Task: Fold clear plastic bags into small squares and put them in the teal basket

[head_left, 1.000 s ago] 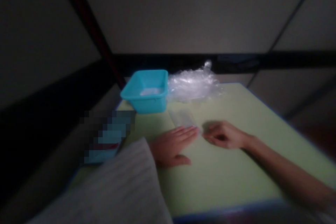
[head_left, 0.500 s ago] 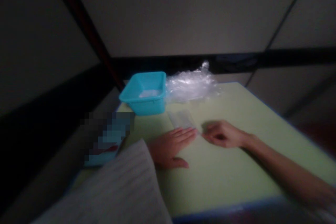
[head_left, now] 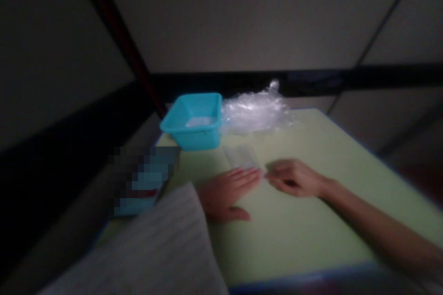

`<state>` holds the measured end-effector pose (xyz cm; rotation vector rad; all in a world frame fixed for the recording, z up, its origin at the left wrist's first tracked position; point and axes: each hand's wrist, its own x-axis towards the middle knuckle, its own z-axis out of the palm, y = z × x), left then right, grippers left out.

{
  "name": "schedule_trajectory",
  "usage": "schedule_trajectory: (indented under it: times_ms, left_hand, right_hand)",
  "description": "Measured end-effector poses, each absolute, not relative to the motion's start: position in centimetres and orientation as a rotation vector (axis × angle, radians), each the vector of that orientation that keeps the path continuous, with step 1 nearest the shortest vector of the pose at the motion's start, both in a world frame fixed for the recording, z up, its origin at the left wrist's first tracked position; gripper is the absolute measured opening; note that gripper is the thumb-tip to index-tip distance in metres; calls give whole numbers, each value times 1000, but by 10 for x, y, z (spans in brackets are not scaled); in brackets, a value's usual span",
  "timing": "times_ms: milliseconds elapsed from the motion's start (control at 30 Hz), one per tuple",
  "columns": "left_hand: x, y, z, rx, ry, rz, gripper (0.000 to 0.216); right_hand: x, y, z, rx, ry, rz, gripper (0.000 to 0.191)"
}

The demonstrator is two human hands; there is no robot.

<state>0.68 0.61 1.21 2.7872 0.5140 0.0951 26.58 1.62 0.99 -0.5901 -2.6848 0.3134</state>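
A small flat piece of clear plastic point(head_left: 241, 156), which looks like a bag, lies on the pale yellow-green table top point(head_left: 287, 235). My left hand point(head_left: 230, 193) rests flat with its fingers stretched over the near edge of this plastic and its thumb apart. Just to the right, my right hand point(head_left: 290, 177) is closed in a pinch, its fingertips low on the table close to the left fingertips. A faint pale bit shows between the two hands. What the pinch holds, if anything, is too blurred to make out.
A turquoise plastic basin point(head_left: 197, 138) with something whitish inside stands at the back left. Beside it lies a crumpled heap of clear plastic point(head_left: 256, 113). A pixelated bluish item point(head_left: 148, 177) sits at the left edge. A wall point(head_left: 242, 18) rises behind the table.
The whole view has shifted slightly. My right fingertips have moved a touch closer to the left fingertips. My left hand stays flat on the plastic.
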Motion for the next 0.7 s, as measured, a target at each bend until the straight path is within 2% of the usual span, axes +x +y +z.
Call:
schedule_trajectory:
  times_ms: [300,700]
  left_hand:
    - [4,9,9,2805,508,113,81]
    - [-4,34,10,2808,691,75,60]
  right_hand:
    - [265,16,14,-611,-2707,356,21]
    - [264,17,14,-619,-2719,378,17]
